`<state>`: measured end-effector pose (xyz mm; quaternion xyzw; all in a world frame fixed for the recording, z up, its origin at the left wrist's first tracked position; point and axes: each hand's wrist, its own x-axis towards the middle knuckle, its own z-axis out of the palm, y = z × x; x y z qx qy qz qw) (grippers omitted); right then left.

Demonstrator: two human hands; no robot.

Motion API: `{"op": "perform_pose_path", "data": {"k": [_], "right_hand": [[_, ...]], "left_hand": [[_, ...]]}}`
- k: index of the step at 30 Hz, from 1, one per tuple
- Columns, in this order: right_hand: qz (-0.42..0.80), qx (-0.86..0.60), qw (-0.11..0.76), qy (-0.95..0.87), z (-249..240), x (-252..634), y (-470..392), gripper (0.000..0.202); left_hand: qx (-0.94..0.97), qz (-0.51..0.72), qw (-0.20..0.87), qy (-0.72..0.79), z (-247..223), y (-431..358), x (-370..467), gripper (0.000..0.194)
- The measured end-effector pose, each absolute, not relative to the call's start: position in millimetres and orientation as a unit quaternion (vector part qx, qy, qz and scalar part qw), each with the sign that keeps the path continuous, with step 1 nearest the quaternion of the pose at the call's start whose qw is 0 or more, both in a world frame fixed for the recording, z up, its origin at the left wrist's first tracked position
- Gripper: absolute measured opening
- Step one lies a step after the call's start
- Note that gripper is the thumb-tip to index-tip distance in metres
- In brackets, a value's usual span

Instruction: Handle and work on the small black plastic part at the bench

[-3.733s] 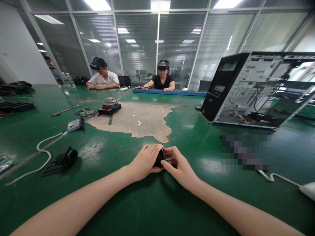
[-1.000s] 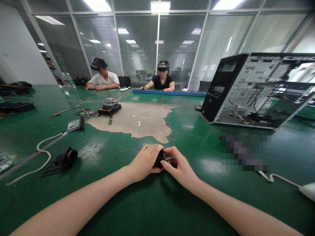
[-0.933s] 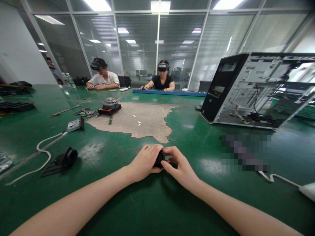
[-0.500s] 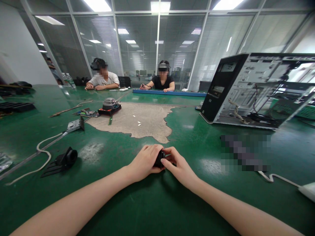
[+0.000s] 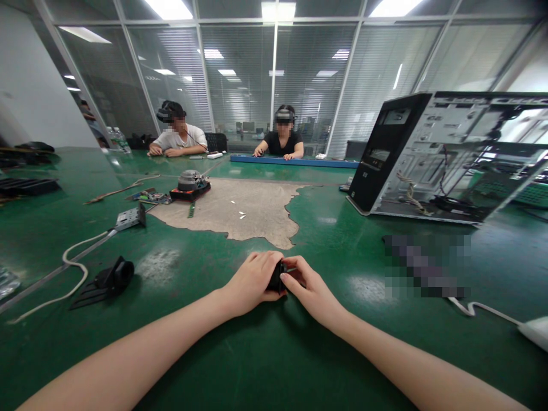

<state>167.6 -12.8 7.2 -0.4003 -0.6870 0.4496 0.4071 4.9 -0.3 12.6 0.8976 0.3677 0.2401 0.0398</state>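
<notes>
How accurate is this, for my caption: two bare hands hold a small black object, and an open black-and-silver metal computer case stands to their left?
The side is wrong: the open black-and-silver metal computer case stands to the right, as the head view shows. The bare left hand and right hand do hold the small black object.

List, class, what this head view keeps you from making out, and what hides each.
All in the head view:
1. Black part: full shape, covered by the left hand.
2. Purplish long object: its detail, masked by blocky pixelation.
3. Computer tower case: far right end, cut off by the picture's right edge.
4. White block: right end, cut off likewise.
</notes>
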Motion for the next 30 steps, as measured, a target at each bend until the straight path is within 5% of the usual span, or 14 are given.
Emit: {"op": "perform_pose_path", "data": {"k": [24,30], "right_hand": [[0.376,-0.375,0.449,-0.718,8.6,168.7,-17.3,0.018],[0.455,-0.387,0.440,-0.670,3.6,169.4,-11.9,0.015]], "left_hand": [[0.896,0.242,0.047,0.370,12.5,0.2,5.3,0.056],[0.894,0.249,0.044,0.371,10.6,1.2,6.3,0.054]]}}
